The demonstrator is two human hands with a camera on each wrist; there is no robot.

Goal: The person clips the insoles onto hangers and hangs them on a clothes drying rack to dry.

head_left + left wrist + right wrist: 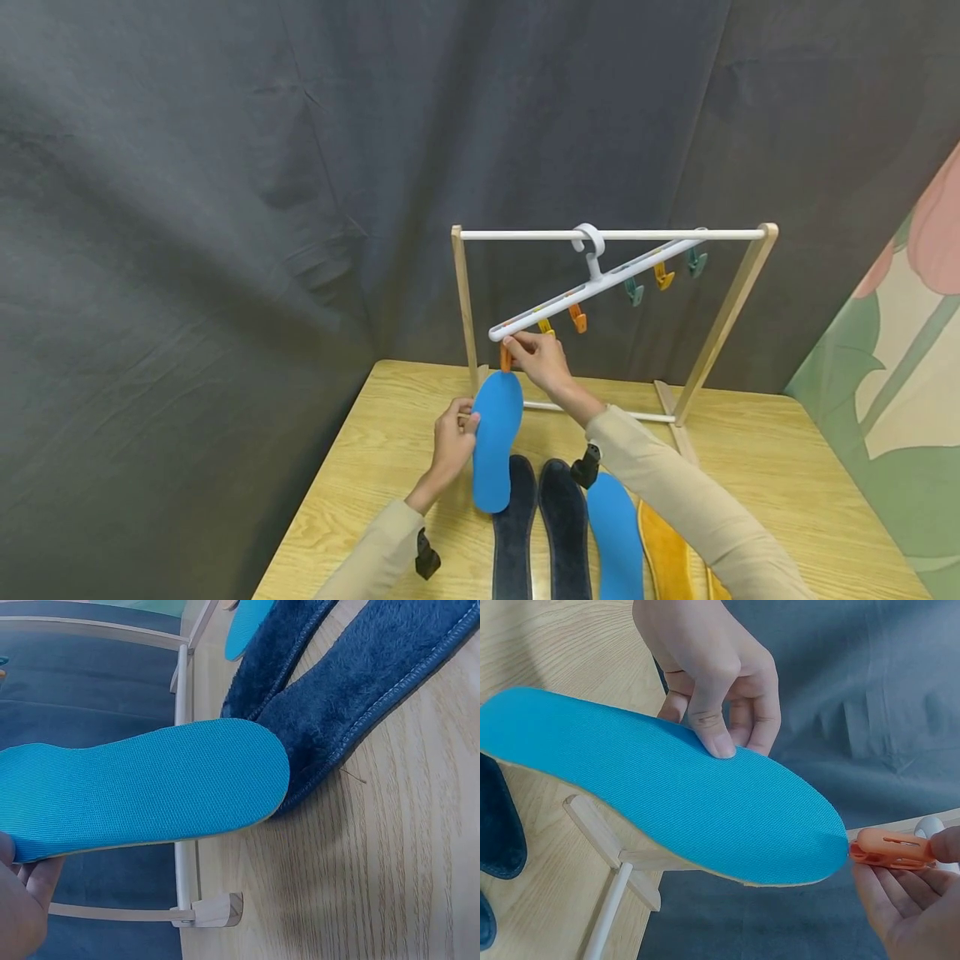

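Observation:
A blue insole (497, 442) hangs upright below the low left end of a white clip hanger (592, 289). My left hand (454, 440) pinches its left edge, thumb on the blue face in the right wrist view. At the insole's top end sits an orange clip (892, 847), which my right hand (542, 361) pinches between thumb and fingers. The clip's tip meets the insole's edge. In the left wrist view the insole (165, 787) overlaps the dark fuzzy insoles, and my left hand (26, 900) shows at the corner.
A wooden rack (460, 292) with a white top rail (517, 236) carries the tilted hanger. Along it hang other clips, yellow, orange (577, 318) and green (634, 291). Two dark insoles (564, 525), another blue insole (617, 537) and orange-yellow insoles (666, 554) lie on the wooden table (360, 467).

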